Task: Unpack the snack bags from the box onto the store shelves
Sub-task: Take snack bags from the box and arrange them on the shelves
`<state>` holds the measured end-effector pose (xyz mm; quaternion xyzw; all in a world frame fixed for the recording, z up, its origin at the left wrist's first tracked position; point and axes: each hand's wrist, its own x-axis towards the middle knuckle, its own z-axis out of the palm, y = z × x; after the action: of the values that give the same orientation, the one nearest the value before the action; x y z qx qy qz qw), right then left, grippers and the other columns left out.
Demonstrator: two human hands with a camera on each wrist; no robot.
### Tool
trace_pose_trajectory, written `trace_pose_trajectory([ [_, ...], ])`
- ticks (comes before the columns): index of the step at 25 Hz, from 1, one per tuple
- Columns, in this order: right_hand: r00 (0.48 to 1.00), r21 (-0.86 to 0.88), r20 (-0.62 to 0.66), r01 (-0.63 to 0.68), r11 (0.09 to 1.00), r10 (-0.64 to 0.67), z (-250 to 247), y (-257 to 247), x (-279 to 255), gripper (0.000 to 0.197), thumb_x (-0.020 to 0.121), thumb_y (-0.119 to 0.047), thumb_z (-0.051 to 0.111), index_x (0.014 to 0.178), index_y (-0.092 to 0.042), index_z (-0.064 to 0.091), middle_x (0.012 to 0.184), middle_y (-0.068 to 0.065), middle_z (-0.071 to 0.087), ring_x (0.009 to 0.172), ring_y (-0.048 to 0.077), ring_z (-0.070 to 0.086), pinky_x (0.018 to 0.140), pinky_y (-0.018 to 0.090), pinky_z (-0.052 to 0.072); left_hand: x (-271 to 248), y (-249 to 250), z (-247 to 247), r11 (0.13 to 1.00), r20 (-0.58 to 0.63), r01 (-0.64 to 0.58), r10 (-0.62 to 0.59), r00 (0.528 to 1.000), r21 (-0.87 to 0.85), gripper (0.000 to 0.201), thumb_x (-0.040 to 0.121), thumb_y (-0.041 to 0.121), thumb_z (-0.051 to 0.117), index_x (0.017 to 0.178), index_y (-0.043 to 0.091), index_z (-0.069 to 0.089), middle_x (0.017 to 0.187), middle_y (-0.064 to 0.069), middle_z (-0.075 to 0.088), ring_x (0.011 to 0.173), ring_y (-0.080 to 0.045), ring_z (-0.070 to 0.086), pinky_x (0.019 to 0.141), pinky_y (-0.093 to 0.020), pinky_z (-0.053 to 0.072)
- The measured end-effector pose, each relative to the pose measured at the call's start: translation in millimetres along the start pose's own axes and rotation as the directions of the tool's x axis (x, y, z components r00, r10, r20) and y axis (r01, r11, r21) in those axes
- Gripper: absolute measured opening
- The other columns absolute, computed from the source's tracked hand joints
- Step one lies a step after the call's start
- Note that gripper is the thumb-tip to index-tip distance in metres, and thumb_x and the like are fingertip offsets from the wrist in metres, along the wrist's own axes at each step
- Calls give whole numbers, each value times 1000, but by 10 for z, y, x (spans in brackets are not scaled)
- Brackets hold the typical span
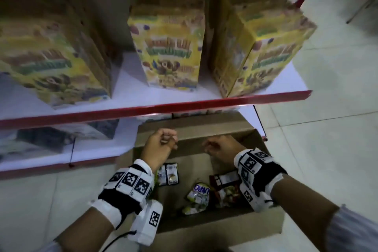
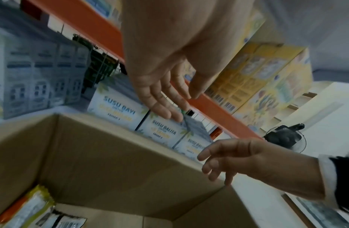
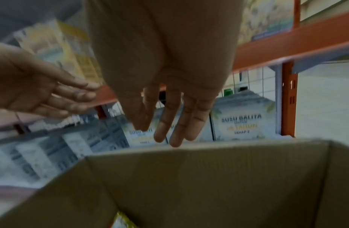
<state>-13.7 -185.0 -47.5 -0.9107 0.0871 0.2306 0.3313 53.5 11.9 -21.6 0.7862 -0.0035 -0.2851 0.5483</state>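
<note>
A: Nearest us, our two wrists carry strapped-on white blocks with black-and-white marker squares. Below them sits the cardboard box (image 1: 223,223) on the pale tiled floor (image 1: 327,149), its flaps open.

B: And the snack bags (image 1: 197,195) lie loose on the box bottom: one white with blue lettering in the middle, a dark pair (image 1: 169,174) towards 10 o'clock, another with a red edge (image 1: 224,187) at 3 o'clock.

A: Our left hand (image 1: 158,146) hovers over the far wall of the box, fingers relaxed and spread, holding nothing. The wrist view shows the palm bare.

B: Same for our right hand (image 1: 222,149), just beside it at 3 o'clock: fingers straight, nothing in them, apart from the cardboard.

A: Past the box, the lower shelf (image 1: 96,149) holds white cartons (image 2: 114,111) printed "SUSU BAYI" and "SUSU BALITA".

B: Higher, at 12 o'clock, the red-edged upper shelf (image 1: 163,108) carries three yellow cereal boxes (image 1: 168,47), standing upright, apart from one another. It's blurred there.
</note>
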Motion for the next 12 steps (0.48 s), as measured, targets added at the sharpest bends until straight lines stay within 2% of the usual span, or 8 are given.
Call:
trace_pose_trajectory([
  [2, 988, -122, 146, -35, 992, 53, 415, 314, 306, 27, 92, -19, 55, 118, -18, 64, 114, 5, 68, 107, 21, 61, 89, 24, 43, 200, -477, 93, 1000, 22, 26, -26, 999, 4, 15, 93, 0, 53, 87, 14, 55, 83, -4, 60, 71, -18, 58, 63, -21, 44],
  [5, 935, -281, 346, 22, 959, 80, 1025, 719, 754, 30, 93, -20, 57, 122, -17, 61, 120, 6, 63, 111, 24, 58, 88, 24, 40, 507, -1012, 189, 996, 55, 40, -44, 998, 77, 7, 92, 3, 55, 97, 9, 56, 88, -6, 61, 77, -20, 60, 63, -17, 47],
  [8, 877, -407, 467, 100, 908, 113, 1577, 1059, 1124, 30, 95, -16, 55, 124, -9, 60, 127, 10, 58, 116, 28, 54, 94, 30, 41, 745, -1331, 197, 977, 34, 15, -22, 999, 211, 7, 90, 8, 59, 95, 12, 58, 94, -11, 62, 91, -28, 63, 83, -31, 50],
  [9, 850, -427, 509, 113, 897, 135, 1695, 1170, 1226, 31, 95, -14, 54, 125, -6, 59, 129, 13, 57, 117, 31, 53, 94, 31, 41, 781, -1369, 185, 974, 30, 12, -19, 999, 228, 6, 90, 9, 60, 94, 14, 59, 94, -12, 63, 91, -29, 63, 81, -31, 50],
  [12, 807, -413, 579, 168, 895, 116, 2025, 1376, 1457, 36, 95, -16, 56, 130, -9, 55, 136, 12, 52, 121, 30, 50, 93, 28, 39, 856, -1442, 154, 973, 32, -17, 10, 999, 229, 4, 90, 11, 60, 90, 15, 59, 98, -17, 65, 77, -21, 61, 57, -16, 45],
])
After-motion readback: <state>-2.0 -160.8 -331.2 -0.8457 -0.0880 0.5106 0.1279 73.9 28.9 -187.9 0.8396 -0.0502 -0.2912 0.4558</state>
